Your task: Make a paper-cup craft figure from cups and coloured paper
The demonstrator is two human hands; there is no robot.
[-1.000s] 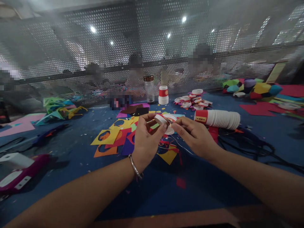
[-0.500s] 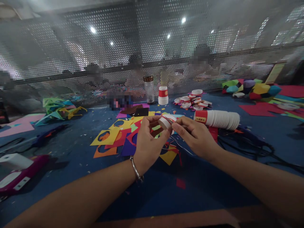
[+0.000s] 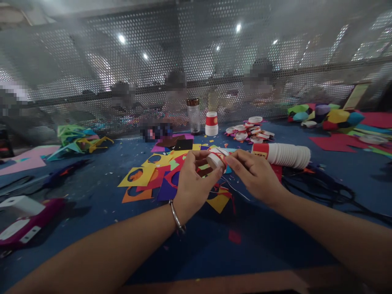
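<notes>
My left hand (image 3: 192,183), with a metal bangle at the wrist, pinches a small white paper cup with a red band (image 3: 216,159) above the blue table (image 3: 92,196). My right hand (image 3: 253,174) is closed on the same cup from the right, fingertips at its red band. Thin threads trail down from the cup. Under both hands lie coloured paper squares with round holes cut out (image 3: 137,176).
A lying stack of white cups (image 3: 283,155) sits just right of my hands, black cables (image 3: 324,190) beyond it. Cut cup pieces (image 3: 249,132), an upright cup stack (image 3: 211,123) and a clear jar (image 3: 194,116) stand farther back. A purple tool (image 3: 26,222) lies at left. A perforated screen closes the back.
The cup has turned in my fingers, its base now facing me more. Both hands stayed in place, shifting only slightly.
</notes>
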